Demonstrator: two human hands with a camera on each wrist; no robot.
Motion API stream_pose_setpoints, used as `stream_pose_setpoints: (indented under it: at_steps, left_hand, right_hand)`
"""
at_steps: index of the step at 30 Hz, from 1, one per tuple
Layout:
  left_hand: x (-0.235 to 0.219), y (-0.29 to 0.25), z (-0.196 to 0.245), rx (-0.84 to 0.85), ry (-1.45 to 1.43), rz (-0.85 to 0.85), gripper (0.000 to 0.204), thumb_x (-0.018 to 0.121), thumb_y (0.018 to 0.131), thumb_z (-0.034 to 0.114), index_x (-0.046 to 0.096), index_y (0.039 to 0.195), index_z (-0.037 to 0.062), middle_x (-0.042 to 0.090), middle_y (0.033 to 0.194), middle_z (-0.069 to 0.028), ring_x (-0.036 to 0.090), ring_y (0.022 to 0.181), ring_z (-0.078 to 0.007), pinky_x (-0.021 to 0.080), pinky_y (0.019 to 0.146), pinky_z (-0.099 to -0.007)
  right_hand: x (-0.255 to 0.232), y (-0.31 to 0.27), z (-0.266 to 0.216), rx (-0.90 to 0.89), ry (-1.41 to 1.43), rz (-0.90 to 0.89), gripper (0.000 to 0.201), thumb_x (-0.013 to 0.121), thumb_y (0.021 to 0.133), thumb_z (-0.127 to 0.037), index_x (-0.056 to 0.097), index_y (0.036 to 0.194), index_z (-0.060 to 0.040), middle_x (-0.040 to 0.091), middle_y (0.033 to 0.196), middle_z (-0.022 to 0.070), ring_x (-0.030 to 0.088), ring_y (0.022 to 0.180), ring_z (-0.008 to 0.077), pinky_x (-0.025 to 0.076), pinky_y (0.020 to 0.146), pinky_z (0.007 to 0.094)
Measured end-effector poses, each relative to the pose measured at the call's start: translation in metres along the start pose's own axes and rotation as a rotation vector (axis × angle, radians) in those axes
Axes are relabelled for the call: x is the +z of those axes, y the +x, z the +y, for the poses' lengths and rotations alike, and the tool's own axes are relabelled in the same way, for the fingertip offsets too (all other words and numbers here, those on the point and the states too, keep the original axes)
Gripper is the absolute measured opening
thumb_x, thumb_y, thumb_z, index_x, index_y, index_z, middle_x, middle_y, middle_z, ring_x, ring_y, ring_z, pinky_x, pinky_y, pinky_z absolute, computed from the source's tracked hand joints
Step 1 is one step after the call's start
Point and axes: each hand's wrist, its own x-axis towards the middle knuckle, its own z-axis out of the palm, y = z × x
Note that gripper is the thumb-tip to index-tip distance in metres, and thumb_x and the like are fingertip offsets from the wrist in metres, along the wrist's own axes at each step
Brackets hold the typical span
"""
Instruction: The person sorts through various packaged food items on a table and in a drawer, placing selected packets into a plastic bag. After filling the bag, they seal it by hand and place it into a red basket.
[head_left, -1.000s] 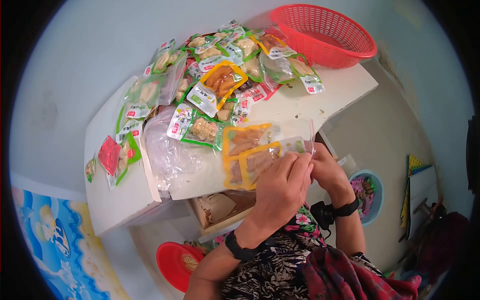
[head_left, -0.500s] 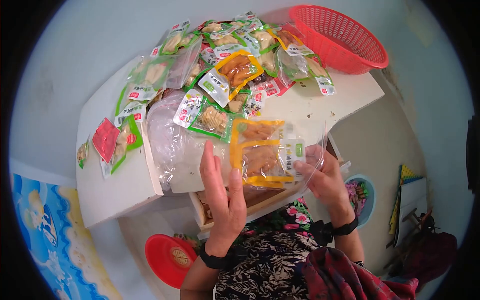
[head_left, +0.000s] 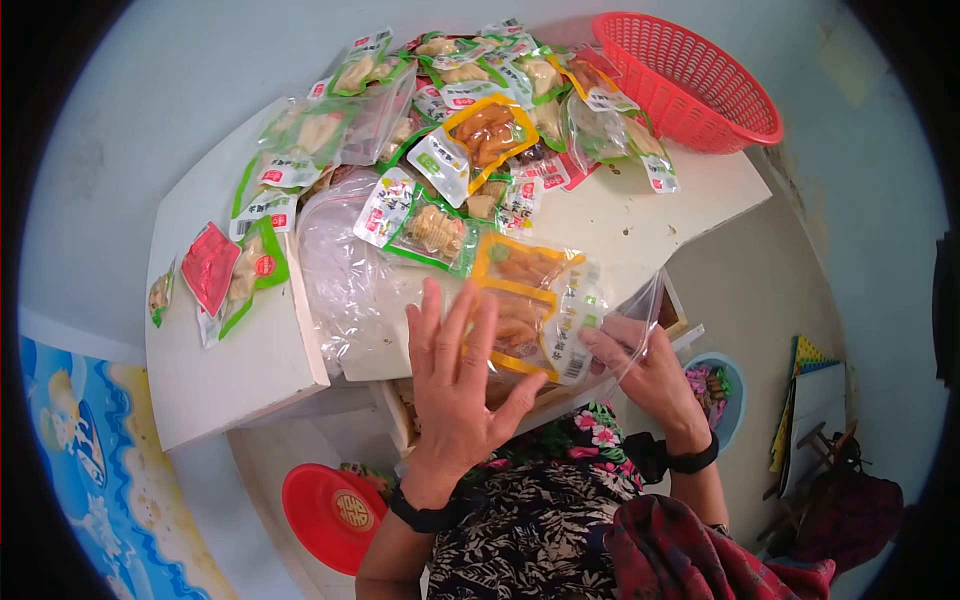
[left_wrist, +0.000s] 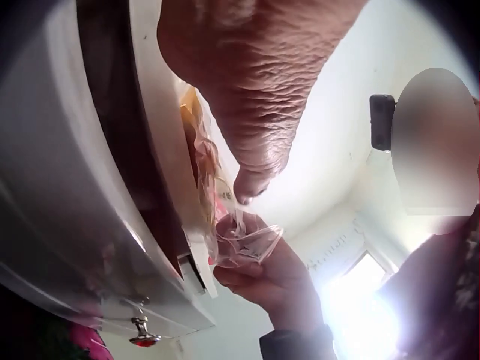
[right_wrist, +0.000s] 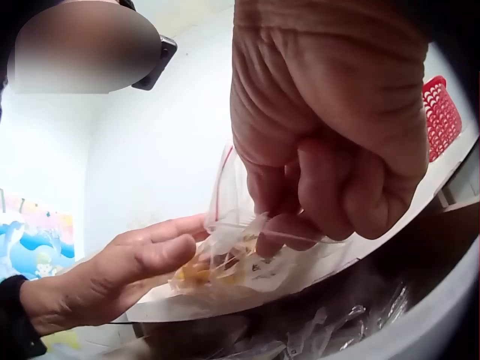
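A clear zip bag [head_left: 648,318] lies at the table's front edge with two yellow-bordered snack packets [head_left: 515,325] inside, one overlapping the other. My right hand [head_left: 650,375] grips the bag at its mouth, on the right side. In the right wrist view, the curled fingers of that hand [right_wrist: 322,142] pinch the thin plastic. My left hand [head_left: 450,390] is spread flat at the bag's other end, its straight fingertips overlapping the packets. From the left wrist, the left hand [left_wrist: 259,82] shows its thumb pointing toward the bag mouth.
Behind the bag is a heap of snack packets [head_left: 485,135], with a red basket [head_left: 690,85] at the back right. Clear plastic bags [head_left: 340,265] lie left of the hands. Below the tabletop an open drawer [head_left: 400,415] juts out. A red basin [head_left: 310,515] stands on the floor.
My left hand has left the bag's mouth, moved left and spread its fingers by the closed end. My right hand keeps its hold as the packets now lie tilted inside.
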Motion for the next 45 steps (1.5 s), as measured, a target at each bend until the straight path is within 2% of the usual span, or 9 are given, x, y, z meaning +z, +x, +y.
stream_pose_setpoints:
  at_steps: [6,12,18,21,25,32,38,41,45]
  left_hand:
    - [-0.001,0.009,-0.012,0.057,0.138,-0.216,0.073,0.081,0.081,0.019,0.058,0.150,0.0132,0.054,0.154,-0.0106,0.039,0.152,-0.0391,0.030,0.124,-0.0599]
    - [0.003,0.007,-0.009,0.000,0.160,-0.144,0.065,0.072,0.082,0.006,0.064,0.145,0.0148,0.055,0.152,-0.0115,0.043,0.149,-0.0383,0.032,0.123,-0.0600]
    - [0.016,0.007,-0.005,-0.087,0.193,-0.010,0.063,0.069,0.082,0.005,0.065,0.144,0.0136,0.056,0.151,-0.0138,0.048,0.144,-0.0386,0.034,0.121,-0.0599]
    - [0.020,0.005,-0.004,-0.098,0.192,0.015,0.062,0.070,0.082,0.006,0.065,0.143,0.0132,0.056,0.150,-0.0149,0.049,0.143,-0.0386,0.033,0.121,-0.0595]
    - [0.017,0.004,-0.006,-0.083,0.174,0.015,0.062,0.071,0.082,0.009,0.064,0.144,0.0135,0.056,0.150,-0.0154,0.049,0.142,-0.0381,0.033,0.121,-0.0591]
    - [0.018,0.002,-0.010,-0.081,0.169,0.012,0.062,0.072,0.084,0.015,0.064,0.145,0.0149,0.055,0.151,-0.0148,0.049,0.142,-0.0366,0.033,0.121,-0.0589]
    - [0.015,0.003,-0.011,-0.080,0.144,0.017,0.060,0.073,0.085,0.016,0.064,0.144,0.0149,0.056,0.150,-0.0153,0.050,0.142,-0.0362,0.033,0.121,-0.0585]
    - [0.018,0.001,-0.012,-0.083,0.147,0.038,0.060,0.072,0.085,0.016,0.064,0.144,0.0147,0.056,0.150,-0.0154,0.050,0.141,-0.0362,0.033,0.120,-0.0586]
    - [0.019,0.002,-0.011,-0.079,0.146,0.026,0.060,0.070,0.084,0.012,0.064,0.144,0.0143,0.057,0.149,-0.0148,0.051,0.141,-0.0362,0.033,0.121,-0.0587]
  right_hand:
    - [0.001,0.028,0.003,-0.176,-0.241,-0.054,0.033,0.067,0.103,-0.025,0.065,0.088,0.0051,0.056,0.071,0.0167,0.053,0.064,0.0283,0.045,0.064,0.0405]
    - [-0.036,0.031,-0.011,-0.025,-0.095,-0.055,0.031,0.065,0.104,-0.022,0.070,0.087,0.0040,0.065,0.067,0.0043,0.057,0.063,0.0081,0.049,0.060,0.0304]
    - [-0.065,0.041,-0.065,-0.048,-0.269,-0.059,0.025,0.067,0.102,-0.017,0.068,0.088,0.0043,0.062,0.070,0.0042,0.055,0.065,0.0075,0.046,0.060,0.0289]
    - [-0.046,0.068,-0.068,-0.272,-0.265,0.091,0.021,0.068,0.101,-0.015,0.067,0.092,0.0047,0.062,0.072,0.0048,0.054,0.067,0.0071,0.045,0.060,0.0293]
    - [-0.003,0.104,-0.077,-0.552,-0.407,0.115,0.013,0.067,0.096,-0.008,0.068,0.108,-0.0023,0.072,0.096,0.0136,0.068,0.074,0.0276,0.053,0.066,0.0376]
    - [0.041,0.166,-0.090,-0.831,-0.780,0.064,0.053,0.062,0.087,0.002,0.059,0.139,-0.0073,0.058,0.151,0.0107,0.073,0.096,0.0350,0.059,0.072,0.0445]
    - [0.051,0.182,-0.102,-0.773,-1.061,0.042,0.060,0.064,0.087,0.001,0.056,0.145,-0.0127,0.062,0.136,0.0105,0.071,0.098,0.0356,0.058,0.074,0.0465]
    - [0.048,0.186,-0.100,-0.845,-1.036,0.182,0.042,0.063,0.087,-0.001,0.064,0.128,-0.0085,0.062,0.105,0.0136,0.070,0.087,0.0345,0.057,0.066,0.0450]
    - [0.017,0.159,-0.097,-0.873,-1.044,0.199,0.015,0.066,0.087,-0.005,0.070,0.101,-0.0082,0.062,0.093,0.0102,0.069,0.081,0.0336,0.054,0.062,0.0446]
